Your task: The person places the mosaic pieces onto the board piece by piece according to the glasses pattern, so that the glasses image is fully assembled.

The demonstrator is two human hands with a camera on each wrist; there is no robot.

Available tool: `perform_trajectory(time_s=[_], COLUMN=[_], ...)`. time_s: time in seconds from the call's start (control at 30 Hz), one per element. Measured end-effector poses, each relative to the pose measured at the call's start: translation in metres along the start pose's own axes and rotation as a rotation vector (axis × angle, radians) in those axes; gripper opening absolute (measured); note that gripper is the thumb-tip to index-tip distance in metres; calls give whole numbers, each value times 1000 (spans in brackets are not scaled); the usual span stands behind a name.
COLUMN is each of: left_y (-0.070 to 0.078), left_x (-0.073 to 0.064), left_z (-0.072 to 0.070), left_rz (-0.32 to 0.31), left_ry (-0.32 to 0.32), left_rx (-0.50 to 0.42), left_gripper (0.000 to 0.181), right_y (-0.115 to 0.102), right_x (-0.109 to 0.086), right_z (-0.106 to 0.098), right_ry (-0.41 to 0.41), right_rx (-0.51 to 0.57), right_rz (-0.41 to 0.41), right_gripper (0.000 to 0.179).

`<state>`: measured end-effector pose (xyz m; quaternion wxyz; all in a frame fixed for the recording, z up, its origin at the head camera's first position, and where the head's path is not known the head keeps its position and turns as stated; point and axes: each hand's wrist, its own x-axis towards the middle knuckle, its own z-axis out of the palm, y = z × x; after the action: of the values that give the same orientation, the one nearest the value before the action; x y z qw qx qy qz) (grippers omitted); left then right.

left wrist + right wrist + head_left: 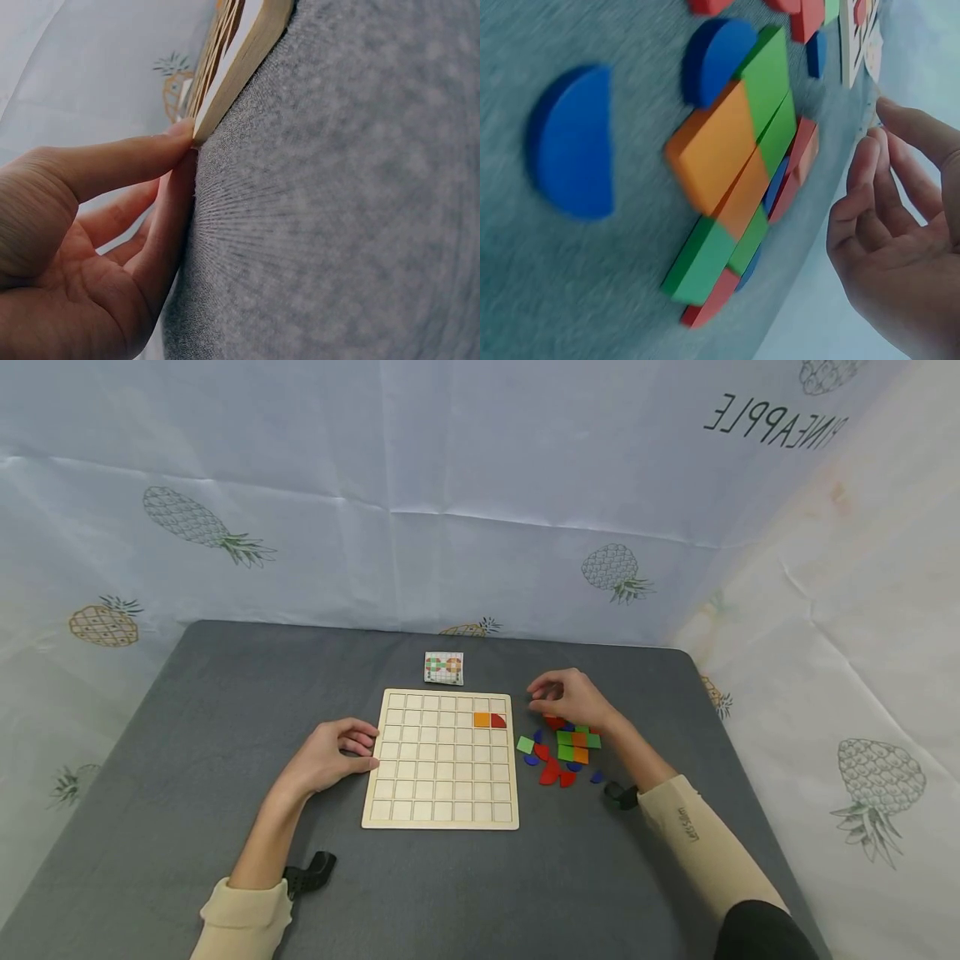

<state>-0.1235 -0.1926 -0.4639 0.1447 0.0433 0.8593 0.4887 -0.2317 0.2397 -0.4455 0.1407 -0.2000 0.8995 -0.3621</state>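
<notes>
A square wooden grid board (442,768) lies on the table, with an orange square (482,720) and a red quarter-round piece (498,721) in its upper right cells. My left hand (333,756) touches the board's left edge with thumb and fingertips apart; the left wrist view shows the thumb (150,157) at the board's rim. My right hand (572,695) hovers at the far side of the loose pieces, fingers bent and thumb near the index finger, with no piece visible in it. Beneath lie green squares (769,71), orange squares (712,146), and blue (574,146) and red pieces.
Beyond the board lies a small printed pattern card (444,667). The grey table (420,893) ends at a hanging pineapple-print cloth (495,460). Several red pieces (550,772) lie along the board's right side. Each wrist wears a black device (309,873).
</notes>
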Motion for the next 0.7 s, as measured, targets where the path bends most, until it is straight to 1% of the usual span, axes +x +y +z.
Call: perform_trajectory(time_s=[0.4, 0.7], left_y=[0, -1], left_x=[-3, -1], left_z=[0, 0], left_rz=[1, 11], left_ry=[6, 8], left_rx=[0, 2], left_gripper=[46, 46], right_y=[23, 38], right_x=[-11, -20], right_z=[-12, -19], right_ry=[-14, -31], right_rx=[-27, -67], right_rz=[45, 29], right_gripper=[29, 28])
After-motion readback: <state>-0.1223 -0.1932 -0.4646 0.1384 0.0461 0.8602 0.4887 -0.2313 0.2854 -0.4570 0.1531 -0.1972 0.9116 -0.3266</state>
